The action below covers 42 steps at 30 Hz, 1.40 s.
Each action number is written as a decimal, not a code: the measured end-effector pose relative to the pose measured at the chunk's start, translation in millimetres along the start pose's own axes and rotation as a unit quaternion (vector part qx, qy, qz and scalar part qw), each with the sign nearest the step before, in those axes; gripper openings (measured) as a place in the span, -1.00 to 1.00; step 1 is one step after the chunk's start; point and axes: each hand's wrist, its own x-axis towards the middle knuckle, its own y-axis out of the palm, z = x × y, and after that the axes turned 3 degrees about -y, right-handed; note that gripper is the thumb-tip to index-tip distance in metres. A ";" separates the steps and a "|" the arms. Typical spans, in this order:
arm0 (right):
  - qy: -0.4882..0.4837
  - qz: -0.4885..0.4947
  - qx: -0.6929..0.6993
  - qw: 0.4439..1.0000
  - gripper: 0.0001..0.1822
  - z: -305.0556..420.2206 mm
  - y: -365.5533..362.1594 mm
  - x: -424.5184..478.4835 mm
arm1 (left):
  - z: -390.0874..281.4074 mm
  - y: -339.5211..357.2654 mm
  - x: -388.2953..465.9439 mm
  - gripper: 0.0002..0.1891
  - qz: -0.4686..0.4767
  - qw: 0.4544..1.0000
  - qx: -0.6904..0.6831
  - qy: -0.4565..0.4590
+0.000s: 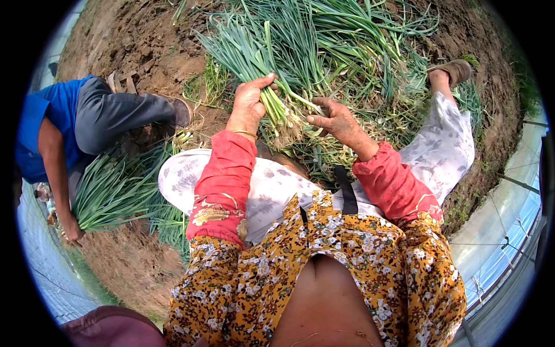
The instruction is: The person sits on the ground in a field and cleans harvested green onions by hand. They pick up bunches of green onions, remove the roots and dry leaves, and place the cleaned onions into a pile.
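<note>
My left hand is closed around a bunch of green onions, its leaves pointing up and away and its white, rooty ends towards me. Just right of those roots, my right hand has its thumb and forefinger at the pale lower end of a single stalk that slants out of the bunch; whether they pinch it or only touch it I cannot tell. Beyond both hands lies a large heap of green onions. Trimmed leaves and loose roots cover the ground below my hands.
At the left a person in a blue shirt crouches, one hand on another pile of green onions. Bare soil stretches behind. My legs are spread on either side of the debris. Plastic sheeting edges the right side. A mauve cap shows bottom left.
</note>
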 end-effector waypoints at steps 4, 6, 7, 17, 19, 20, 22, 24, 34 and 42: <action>-0.061 -0.009 -0.077 0.995 -0.77 -7.7 10.6 18.6 | 2.2 -3.8 -0.8 -0.74 0.045 0.996 -0.069 0.028; -0.056 0.049 -0.136 0.988 -0.77 -2.4 7.4 19.6 | 1.9 -2.5 -5.0 -0.70 0.117 0.989 -0.085 0.006; -0.022 0.061 -0.099 0.993 -0.78 -0.7 6.9 17.7 | 0.3 2.7 -11.4 -0.69 0.146 0.985 -0.095 -0.012; 0.021 -0.100 0.203 0.974 -0.70 12.1 20.9 -23.0 | 16.3 11.3 -11.5 -0.85 0.060 0.987 -0.151 0.016; 0.034 -0.192 0.237 0.952 -0.68 -5.4 3.0 -27.3 | 6.4 7.3 -13.7 -0.85 -0.004 0.994 -0.094 0.052; 0.033 -0.196 0.239 0.950 -0.70 -18.7 -9.9 -24.2 | 0.7 7.6 -17.3 -0.85 -0.025 0.997 -0.051 0.049; 0.032 -0.184 0.192 0.963 -0.69 -17.7 -22.3 -11.9 | 4.5 6.4 -19.7 -0.82 0.036 0.999 -0.022 0.032; 0.071 -0.115 0.206 0.969 -0.56 -3.1 -26.9 4.7 | 15.9 11.9 -25.6 -0.80 0.082 0.996 0.007 0.018; -0.006 -0.186 0.371 0.910 -0.80 30.6 -56.3 62.9 | 24.4 33.2 -44.0 -0.73 0.167 0.960 0.200 -0.102; 0.064 -0.278 0.282 0.916 -0.60 -1.6 -65.3 78.6 | -14.8 13.2 -35.1 -0.76 0.013 0.998 0.038 0.049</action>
